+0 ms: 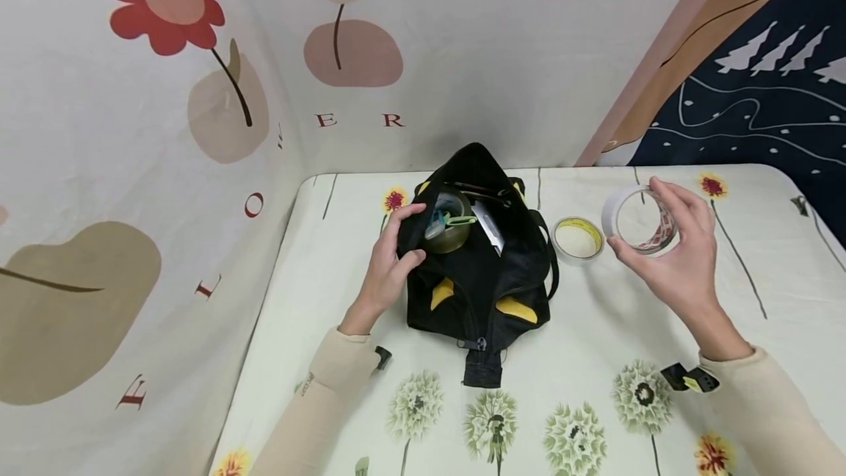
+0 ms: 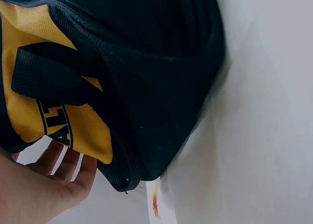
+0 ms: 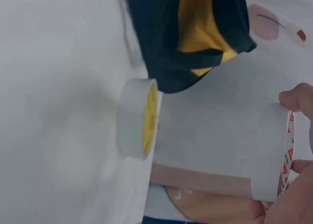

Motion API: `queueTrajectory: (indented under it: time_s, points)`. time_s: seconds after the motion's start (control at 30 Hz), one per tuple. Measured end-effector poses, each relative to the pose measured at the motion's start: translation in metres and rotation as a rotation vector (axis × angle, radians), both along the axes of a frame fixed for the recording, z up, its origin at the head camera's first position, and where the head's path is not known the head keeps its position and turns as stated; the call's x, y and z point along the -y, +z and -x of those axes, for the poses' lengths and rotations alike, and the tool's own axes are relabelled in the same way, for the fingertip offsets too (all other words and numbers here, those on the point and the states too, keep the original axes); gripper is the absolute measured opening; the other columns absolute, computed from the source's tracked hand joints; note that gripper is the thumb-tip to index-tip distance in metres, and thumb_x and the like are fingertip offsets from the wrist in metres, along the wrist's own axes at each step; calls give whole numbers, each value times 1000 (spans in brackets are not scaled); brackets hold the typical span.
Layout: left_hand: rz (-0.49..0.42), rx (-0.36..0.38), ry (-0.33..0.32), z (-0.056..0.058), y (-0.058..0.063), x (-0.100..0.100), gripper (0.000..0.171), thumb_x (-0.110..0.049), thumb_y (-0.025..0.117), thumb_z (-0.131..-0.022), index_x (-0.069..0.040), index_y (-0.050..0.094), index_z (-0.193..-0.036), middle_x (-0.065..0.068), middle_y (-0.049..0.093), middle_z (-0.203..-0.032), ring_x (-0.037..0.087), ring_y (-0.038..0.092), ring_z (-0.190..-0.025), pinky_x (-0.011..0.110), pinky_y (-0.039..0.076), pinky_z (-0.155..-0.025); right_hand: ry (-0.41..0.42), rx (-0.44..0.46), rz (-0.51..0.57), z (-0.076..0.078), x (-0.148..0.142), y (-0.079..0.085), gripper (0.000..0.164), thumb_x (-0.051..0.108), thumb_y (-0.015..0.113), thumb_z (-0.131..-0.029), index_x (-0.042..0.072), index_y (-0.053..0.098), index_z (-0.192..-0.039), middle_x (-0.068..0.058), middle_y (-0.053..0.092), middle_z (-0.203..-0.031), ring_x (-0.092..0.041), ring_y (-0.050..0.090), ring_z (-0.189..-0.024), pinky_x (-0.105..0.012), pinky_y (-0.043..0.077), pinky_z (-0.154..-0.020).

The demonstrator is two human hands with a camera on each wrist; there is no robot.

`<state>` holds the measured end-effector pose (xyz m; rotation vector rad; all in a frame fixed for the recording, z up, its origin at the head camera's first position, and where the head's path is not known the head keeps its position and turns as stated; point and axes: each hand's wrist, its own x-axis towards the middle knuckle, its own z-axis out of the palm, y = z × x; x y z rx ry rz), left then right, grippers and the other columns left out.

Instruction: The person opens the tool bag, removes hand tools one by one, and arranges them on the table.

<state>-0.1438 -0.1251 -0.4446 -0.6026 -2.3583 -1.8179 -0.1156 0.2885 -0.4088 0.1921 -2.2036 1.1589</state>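
A black bag (image 1: 463, 292) with yellow patches stands unzipped in the middle of the table. My left hand (image 1: 390, 259) grips the left edge of its opening, thumb inside the rim. Inside the bag lie a roll of clear brownish tape (image 1: 449, 241), a light green item (image 1: 460, 220) and a white flat item (image 1: 489, 228). My right hand (image 1: 687, 263) holds a white tape roll (image 1: 617, 208) with a red-printed core between thumb and fingers, raised to the right of the bag. Beside the bag, a second tape roll (image 1: 578, 238) with a yellow core lies on the table; the right wrist view shows its pale side.
The table has a white cloth (image 1: 330, 270) printed with flowers. Behind and to the left rise patterned fabric walls (image 1: 489, 57). A black strap (image 1: 547, 252) loops off the bag's right side, close to the yellow-cored roll.
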Motion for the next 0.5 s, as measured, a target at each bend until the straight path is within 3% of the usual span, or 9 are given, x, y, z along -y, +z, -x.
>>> queueTrajectory:
  time_s: [0.1,0.27,0.37,0.5]
  points:
    - [-2,3,1,0,0,0,70,-7,53,-93,-8,46,-163,10,47,-170,30,42,-148,59,29,-127,-19,36,-19,2,-6,-3,90,12,89,-68,4,64,-154,11,57,-149,-3,40,-143,-35,27,-119]
    - [-5,7,-6,0,0,0,71,-7,54,-93,-7,46,-163,11,46,-171,32,42,-148,59,30,-127,-64,120,-53,7,-16,-9,91,8,90,-69,0,62,-155,-27,56,-155,-35,42,-148,-50,26,-121]
    - [-4,7,-7,0,0,0,70,-8,54,-93,-8,46,-163,11,45,-171,32,43,-148,59,30,-127,-85,173,-62,10,-22,-12,91,4,90,-70,-2,60,-156,-29,53,-157,-47,38,-148,-56,26,-121]
    - [-2,11,-6,0,0,0,70,-8,54,-94,-8,45,-163,11,45,-171,33,43,-147,59,30,-127,-112,233,-76,14,-30,-19,91,3,90,-73,-3,57,-158,-30,50,-157,-50,37,-148,-60,26,-123]
